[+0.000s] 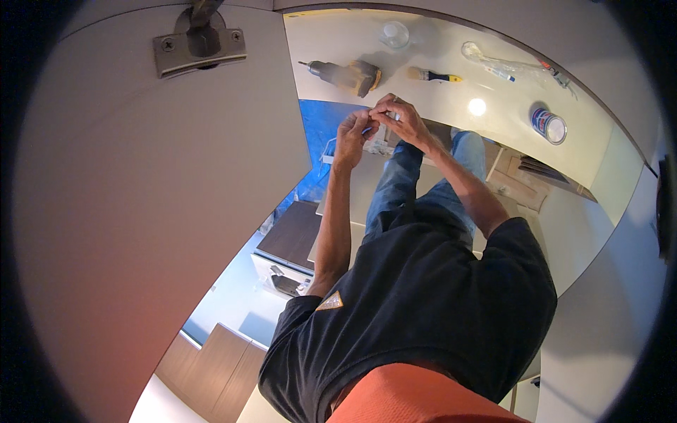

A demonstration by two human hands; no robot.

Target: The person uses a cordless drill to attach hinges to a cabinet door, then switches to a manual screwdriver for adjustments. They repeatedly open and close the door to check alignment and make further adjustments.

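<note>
My left hand [353,138] and my right hand [403,121] meet just off the front edge of a white shelf [437,106]. Both are closed, with fingertips pinched together at one spot. Whatever sits between them is too small to make out. Closest to them on the shelf lies a cordless drill [347,76], its bit pointing left. To the right of the drill is a paintbrush [435,75] with a dark and yellow handle. Behind these stands a small clear container [394,34].
A tin can [549,126] and a clear plastic bag [486,59] occupy the shelf's right part. A large cabinet door [169,183] with a metal hinge [201,46] fills the left. Blue sheeting [321,134] hangs below the shelf; a dark-topped cabinet [290,233] stands lower down.
</note>
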